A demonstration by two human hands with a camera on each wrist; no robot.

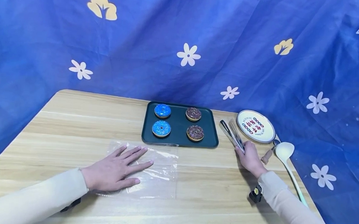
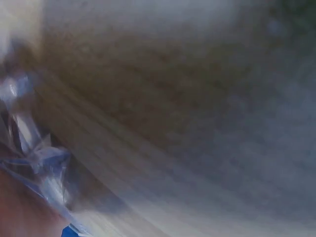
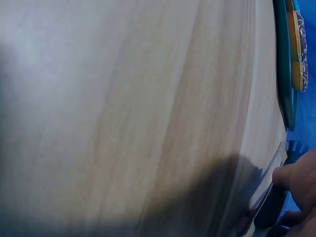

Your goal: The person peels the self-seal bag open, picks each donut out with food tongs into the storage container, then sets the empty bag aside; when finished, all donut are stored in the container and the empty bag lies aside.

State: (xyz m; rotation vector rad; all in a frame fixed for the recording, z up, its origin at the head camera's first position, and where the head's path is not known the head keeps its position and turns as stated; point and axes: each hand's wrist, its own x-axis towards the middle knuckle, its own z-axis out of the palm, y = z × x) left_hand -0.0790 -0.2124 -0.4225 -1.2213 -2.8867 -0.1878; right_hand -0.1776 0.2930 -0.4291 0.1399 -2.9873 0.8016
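Observation:
In the head view my left hand (image 1: pixel 112 172) lies flat with spread fingers on a clear plastic bag (image 1: pixel 160 182) on the table. Crinkled plastic (image 2: pixel 52 163) shows at the left of the blurred left wrist view. My right hand (image 1: pixel 250 159) grips a pair of tongs (image 1: pixel 228 131), whose dark-tipped ends point away towards the back. In the right wrist view the thumb (image 3: pixel 291 175) presses on the dark part of the tongs (image 3: pixel 270 207). Between the hands and farther back, a dark green tray (image 1: pixel 178 139) carries two blue donuts (image 1: pixel 161 128) and two chocolate donuts (image 1: pixel 195 133).
A white plate (image 1: pixel 256 116) with red print stands at the back right. Beside it lie a white ladle (image 1: pixel 284 150) with a pale green handle and a smaller utensil (image 1: pixel 267 156) with a brown handle, partly behind my right hand. A blue curtain (image 1: pixel 139 55) hangs behind the table.

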